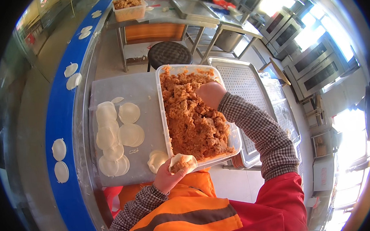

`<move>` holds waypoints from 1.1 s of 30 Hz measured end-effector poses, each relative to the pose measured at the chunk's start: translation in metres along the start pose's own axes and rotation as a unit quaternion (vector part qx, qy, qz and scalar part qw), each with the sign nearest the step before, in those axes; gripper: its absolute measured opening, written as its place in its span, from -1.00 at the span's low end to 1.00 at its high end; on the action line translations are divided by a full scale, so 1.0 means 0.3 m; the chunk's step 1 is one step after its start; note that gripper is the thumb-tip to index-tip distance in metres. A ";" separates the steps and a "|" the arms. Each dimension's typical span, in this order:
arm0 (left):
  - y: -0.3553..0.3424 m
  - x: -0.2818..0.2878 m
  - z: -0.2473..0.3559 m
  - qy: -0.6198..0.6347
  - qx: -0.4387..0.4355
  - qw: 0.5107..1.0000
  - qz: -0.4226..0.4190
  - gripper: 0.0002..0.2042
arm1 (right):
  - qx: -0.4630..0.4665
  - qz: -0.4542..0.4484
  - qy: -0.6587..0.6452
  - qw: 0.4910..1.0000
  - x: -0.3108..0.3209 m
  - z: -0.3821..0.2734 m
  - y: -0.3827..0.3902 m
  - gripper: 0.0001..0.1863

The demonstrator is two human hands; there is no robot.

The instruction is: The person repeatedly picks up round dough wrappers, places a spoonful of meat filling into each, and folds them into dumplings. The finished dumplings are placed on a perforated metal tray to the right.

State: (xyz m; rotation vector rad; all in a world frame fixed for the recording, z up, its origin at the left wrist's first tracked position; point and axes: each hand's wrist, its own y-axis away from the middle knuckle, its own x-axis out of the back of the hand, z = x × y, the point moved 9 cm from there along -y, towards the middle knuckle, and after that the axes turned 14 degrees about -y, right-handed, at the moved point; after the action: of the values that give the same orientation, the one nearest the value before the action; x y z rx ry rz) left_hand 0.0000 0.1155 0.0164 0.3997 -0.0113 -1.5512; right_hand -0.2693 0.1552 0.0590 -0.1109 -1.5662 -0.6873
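Beside the filling tub (165, 116), wrappers (116, 136) crowd the board (143, 90); left hand (167, 178) fingers cup a filled wrapper (182, 162), right hand (210, 94) is in the filling (193, 119), fingers hidden, can't tell.

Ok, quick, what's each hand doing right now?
Left hand: cupped, holding a dumpling wrapper with filling in it.
Right hand: down in the tub of filling; grip cannot be told.
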 end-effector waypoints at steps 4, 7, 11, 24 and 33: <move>0.008 -0.003 -0.012 0.002 -0.014 1.000 0.020 -0.60 | -0.010 -0.152 -0.030 0.988 -0.049 -0.153 0.097 -0.84; -0.024 0.010 -0.020 0.012 -0.043 0.998 0.034 -0.61 | 0.004 -0.189 -0.022 0.982 -0.061 -0.245 0.173 -0.83; -0.014 0.006 -0.033 -0.049 -0.053 0.996 0.047 -0.61 | 0.115 -0.055 -0.097 0.987 -0.091 -0.385 0.321 -0.92; 0.106 0.041 0.011 0.259 0.037 0.965 -0.002 -0.58 | -0.068 0.186 -0.045 0.979 0.039 0.235 0.196 -0.85; 0.158 0.111 -0.031 0.296 -0.033 0.952 0.072 -0.61 | 0.079 0.173 0.002 0.982 -0.066 -0.106 0.334 -0.85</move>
State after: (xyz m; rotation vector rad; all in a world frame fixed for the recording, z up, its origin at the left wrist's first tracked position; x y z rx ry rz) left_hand 0.0494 0.0840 0.0119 0.7797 0.4665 -1.2352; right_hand -0.1924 0.2276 0.0746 -0.2574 -1.5418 -0.2895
